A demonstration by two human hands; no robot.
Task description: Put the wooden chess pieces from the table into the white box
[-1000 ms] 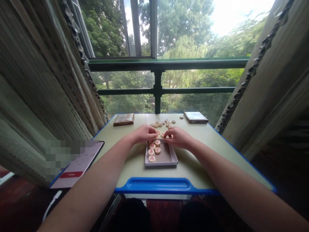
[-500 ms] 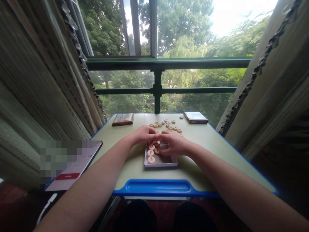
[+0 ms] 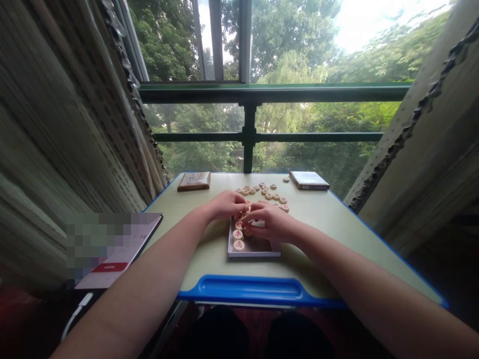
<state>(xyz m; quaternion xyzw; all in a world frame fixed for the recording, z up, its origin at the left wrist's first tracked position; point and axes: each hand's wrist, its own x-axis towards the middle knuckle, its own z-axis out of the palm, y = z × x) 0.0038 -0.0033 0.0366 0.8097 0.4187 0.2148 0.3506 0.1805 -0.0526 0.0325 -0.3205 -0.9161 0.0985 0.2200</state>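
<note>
A shallow white box point(image 3: 254, 254) lies on the table in front of me. Round wooden Chinese chess pieces with red characters line its left side, among them a horse piece point(image 3: 239, 245) and a chariot piece point(image 3: 237, 234) above it. My left hand point(image 3: 230, 203) is over the box's far left corner, its thumb and fingers closed on a Chinese chess piece point(image 3: 249, 203). Inside the box, my right hand point(image 3: 271, 220) has its curled fingertips on another piece beside the left row; the fingers partly hide it.
Several loose pieces point(image 3: 268, 196) are scattered beyond the box. A brown box point(image 3: 193, 181) sits at the table's far left, a flat case point(image 3: 309, 180) at its far right. A tablet point(image 3: 119, 267) with a white cable is at the left edge. A blue tray groove point(image 3: 249, 287) runs along the front.
My right hand's fingers have drawn closer together over the pieces in the box. My left hand stays near the far left corner. The whole view has shifted slightly.
</note>
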